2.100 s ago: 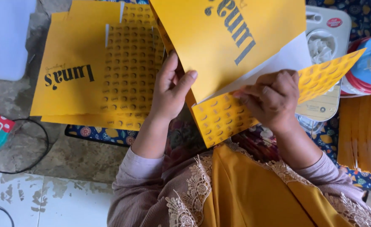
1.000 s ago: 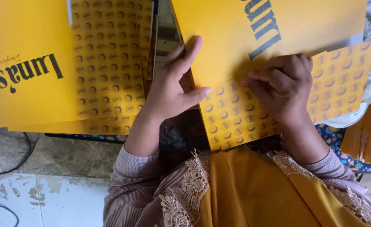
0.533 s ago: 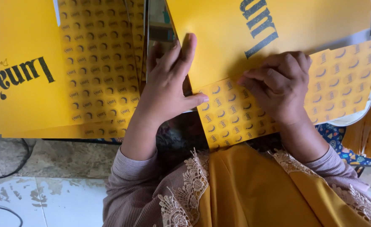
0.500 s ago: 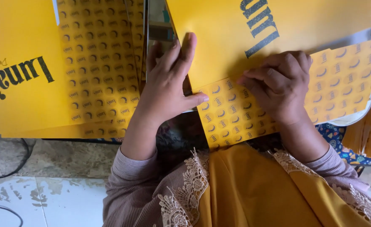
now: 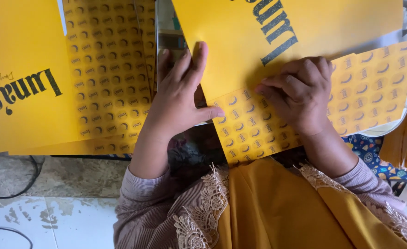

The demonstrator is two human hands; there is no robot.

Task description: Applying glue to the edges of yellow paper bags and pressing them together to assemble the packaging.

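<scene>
yellow sticker sheet [image 5: 369, 92] right | yellow printed card [image 5: 23, 78] left

Yellow card stack [image 5: 23, 87] w/ dotted sheets at left, black cable [image 5: 26, 177] on floor, patterned blue cloth [image 5: 374, 154] at right.

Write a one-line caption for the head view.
Both hands, left and right, press on a yellow patterned sheet beside a stack of yellow sheets.

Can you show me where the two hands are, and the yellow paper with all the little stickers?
left hand [image 5: 178, 99], head view, back of hand.
right hand [image 5: 300, 94], head view, knuckles.
sticker sheet [image 5: 374, 92], head view, right half.
</scene>
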